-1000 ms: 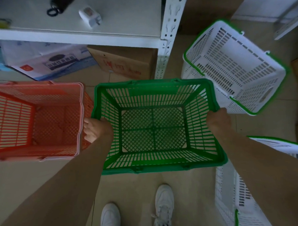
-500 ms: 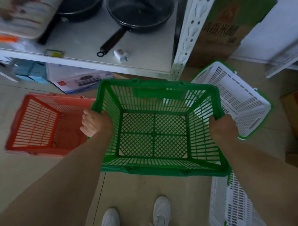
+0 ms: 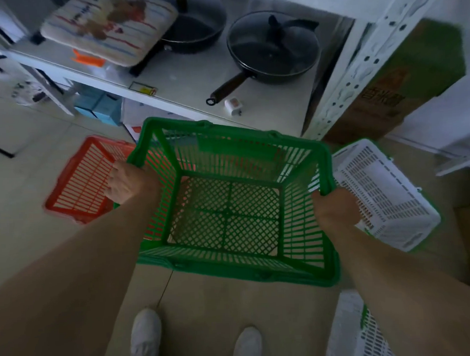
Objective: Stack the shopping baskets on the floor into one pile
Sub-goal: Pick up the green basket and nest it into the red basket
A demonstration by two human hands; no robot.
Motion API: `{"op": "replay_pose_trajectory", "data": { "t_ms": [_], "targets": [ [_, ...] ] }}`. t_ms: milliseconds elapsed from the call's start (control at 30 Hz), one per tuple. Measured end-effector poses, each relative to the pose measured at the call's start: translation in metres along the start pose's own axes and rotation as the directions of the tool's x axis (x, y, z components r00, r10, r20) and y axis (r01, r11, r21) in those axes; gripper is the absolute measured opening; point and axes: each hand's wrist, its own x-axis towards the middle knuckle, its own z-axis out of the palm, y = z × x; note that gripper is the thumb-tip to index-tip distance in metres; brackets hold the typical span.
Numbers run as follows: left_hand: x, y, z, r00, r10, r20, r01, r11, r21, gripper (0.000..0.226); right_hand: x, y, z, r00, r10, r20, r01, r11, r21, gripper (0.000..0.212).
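I hold a green basket [image 3: 230,213] in the air in front of me, its open top facing up. My left hand [image 3: 127,182] grips its left rim and my right hand [image 3: 335,213] grips its right rim. A red basket [image 3: 83,181] stands on the floor at the left, partly hidden behind the green one. On the floor to the right lies a white basket with green trim [image 3: 385,195]. Another white basket [image 3: 367,331] shows at the bottom right, partly behind my right arm.
A white metal shelf [image 3: 197,80] stands ahead, carrying two black pans [image 3: 274,49], a cushion and a small white plug. Cardboard boxes [image 3: 402,81] stand to its right, more boxes under it. My two white shoes [image 3: 146,340] are on the tiled floor below the green basket.
The green basket has risen off the floor in both hands, up and slightly left over the red basket's right edge. The view has tilted up, showing more of the shelf.
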Motion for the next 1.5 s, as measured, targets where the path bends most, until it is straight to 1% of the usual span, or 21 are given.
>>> {"op": "replay_pose_trajectory", "data": {
  "t_ms": [133, 233, 367, 500, 700, 767, 867, 900, 1000, 1067, 1233, 1400, 1500],
  "targets": [
    [0.033, -0.017, -0.017, 0.999, -0.041, -0.012, 0.041, 0.999, -0.010, 0.052, -0.018, -0.038, 0.016, 0.999, -0.030, 0.028, 0.031, 0.999, -0.036, 0.037],
    [0.062, -0.026, -0.030, 0.995, -0.087, -0.050, 0.087, 0.996, -0.001, 0.049, -0.028, -0.066, 0.033, 0.998, -0.040, 0.044, 0.043, 0.997, -0.060, 0.041],
    [0.114, -0.045, -0.040, 0.993, -0.104, -0.059, 0.103, 0.995, -0.019, 0.045, -0.047, -0.103, 0.055, 0.996, -0.073, 0.058, 0.078, 0.994, -0.074, 0.043],
    [0.161, -0.064, -0.047, 0.995, -0.096, -0.032, 0.096, 0.995, -0.020, 0.040, -0.067, -0.140, 0.076, 0.990, -0.117, 0.081, 0.122, 0.991, -0.057, 0.042],
    [0.229, -0.088, -0.065, 0.996, -0.086, -0.027, 0.086, 0.996, -0.001, 0.042, -0.091, -0.201, 0.105, 0.991, -0.114, 0.072, 0.120, 0.989, -0.090, 0.043],
    [0.251, -0.093, -0.073, 0.997, -0.073, -0.032, 0.073, 0.997, 0.012, 0.043, -0.102, -0.222, 0.115, 0.989, -0.125, 0.081, 0.131, 0.989, -0.068, 0.043],
    [0.284, -0.098, -0.085, 0.999, -0.044, -0.027, 0.044, 0.998, 0.034, 0.043, -0.112, -0.247, 0.135, 0.986, -0.148, 0.071, 0.150, 0.989, -0.011, 0.050],
    [0.295, -0.098, -0.089, 0.999, -0.035, -0.019, 0.036, 0.999, 0.038, 0.043, -0.115, -0.254, 0.143, 0.986, -0.150, 0.070, 0.150, 0.989, -0.004, 0.049],
    [0.323, -0.095, -0.095, 1.000, 0.010, -0.006, -0.010, 0.999, 0.052, 0.043, -0.125, -0.273, 0.157, 0.990, -0.106, 0.089, 0.107, 0.994, -0.006, 0.044],
    [0.337, -0.093, -0.093, 0.999, 0.048, 0.003, -0.049, 0.997, 0.052, 0.043, -0.127, -0.278, 0.168, 0.993, -0.057, 0.106, 0.059, 0.998, -0.017, 0.045],
    [0.357, -0.091, -0.071, 0.990, 0.125, 0.058, -0.128, 0.990, 0.051, 0.044, -0.124, -0.278, 0.201, 0.993, 0.004, 0.118, 0.004, 0.997, -0.073, 0.049],
    [0.369, -0.099, -0.035, 0.988, 0.107, 0.113, -0.113, 0.992, 0.049, 0.044, -0.122, -0.267, 0.237, 0.989, 0.099, 0.111, -0.088, 0.991, -0.098, 0.051],
    [0.377, -0.105, -0.013, 0.985, 0.100, 0.141, -0.110, 0.992, 0.066, 0.044, -0.120, -0.263, 0.255, 0.981, 0.146, 0.125, -0.130, 0.983, -0.126, 0.049]
  ]
}}
